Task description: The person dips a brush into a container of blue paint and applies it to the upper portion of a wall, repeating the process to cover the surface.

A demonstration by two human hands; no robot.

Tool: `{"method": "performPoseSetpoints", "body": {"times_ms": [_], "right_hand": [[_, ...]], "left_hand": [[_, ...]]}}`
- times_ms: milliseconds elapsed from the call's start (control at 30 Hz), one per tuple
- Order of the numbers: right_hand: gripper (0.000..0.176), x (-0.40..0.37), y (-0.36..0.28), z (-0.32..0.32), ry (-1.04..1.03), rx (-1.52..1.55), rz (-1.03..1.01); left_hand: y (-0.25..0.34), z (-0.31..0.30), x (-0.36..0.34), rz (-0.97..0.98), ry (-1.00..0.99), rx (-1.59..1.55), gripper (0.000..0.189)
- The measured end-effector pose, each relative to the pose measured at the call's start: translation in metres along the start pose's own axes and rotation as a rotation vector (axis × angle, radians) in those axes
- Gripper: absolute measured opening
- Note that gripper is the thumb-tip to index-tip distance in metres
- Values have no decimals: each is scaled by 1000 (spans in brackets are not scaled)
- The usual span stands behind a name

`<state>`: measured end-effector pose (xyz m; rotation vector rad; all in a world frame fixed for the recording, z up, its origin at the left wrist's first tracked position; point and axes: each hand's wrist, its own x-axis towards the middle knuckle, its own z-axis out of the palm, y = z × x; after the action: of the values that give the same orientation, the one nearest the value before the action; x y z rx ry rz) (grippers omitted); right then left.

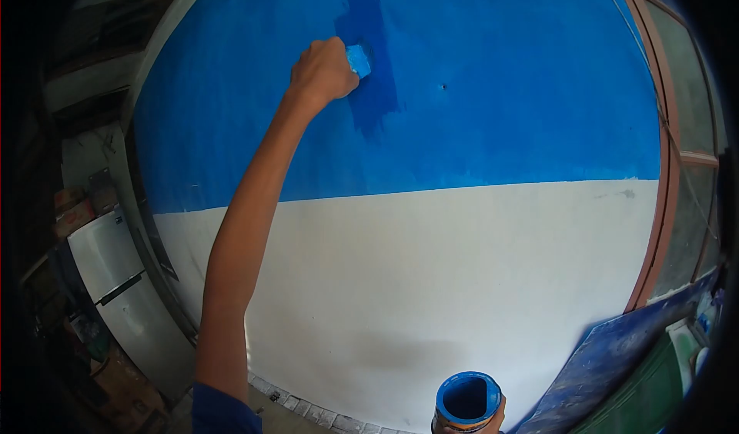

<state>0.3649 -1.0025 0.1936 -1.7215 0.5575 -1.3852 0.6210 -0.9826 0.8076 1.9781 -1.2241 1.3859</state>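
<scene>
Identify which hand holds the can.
The right hand, around the can at the bottom edge; the left hand, at the wall, holds a blue tool.

This was most likely a room in a home, with painting under way: its broad wall [431,257] was blue above and white below, and an open paint can [445,409], blue inside, showed low in view. A silver two-door refrigerator [142,322] at the left, with boxes [75,212] on top, gave the place its household look, as did the brown-framed window [671,118] at the right. A blue-smeared sheet [604,349] slanted below the window, and the clutter [127,388] near the refrigerator was mostly too dark to make out
</scene>
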Motion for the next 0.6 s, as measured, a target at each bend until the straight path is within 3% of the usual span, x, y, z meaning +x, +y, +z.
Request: {"method": "performPoseSetpoints", "body": {"times_ms": [67, 133, 267, 367, 400, 433, 500, 567, 600], "right_hand": [[114, 0, -6, -2, -4, 18, 18], [114, -1, -7, -3, -11, 24, 28], [114, 0, -13, -3, -23, 47, 40], [114, 1, -18, -1, -29, 50, 29], [114, 1, -19, -1, -31, 47, 29], [114, 2, -20, 0, -33, 43, 25], [114, 3, -22, 3, -32, 45, 21], [114, 4, -24, 4, -34, 43, 28], [114, 5, -24, 5, -32, 43, 30]], "left_hand": [[-1, 5, -10, 2, -47, -8, 29], [-5, 1, -18, 53, -304, -9, 27], [-5, -8, -35, 55, -484, 109, 26], [-24, -24, -24, 107, -438, 33, 27], [-34, -26, -14, 146, -298, -51, 15], [-37, -31, -3, 179, -156, -137, 16], [-28, -40, 29, 81, -57, 42, 14], [-17, -43, 54, 41, 144, -9, 12], [-6, -52, 59, 16, 131, -12, 15]]}}
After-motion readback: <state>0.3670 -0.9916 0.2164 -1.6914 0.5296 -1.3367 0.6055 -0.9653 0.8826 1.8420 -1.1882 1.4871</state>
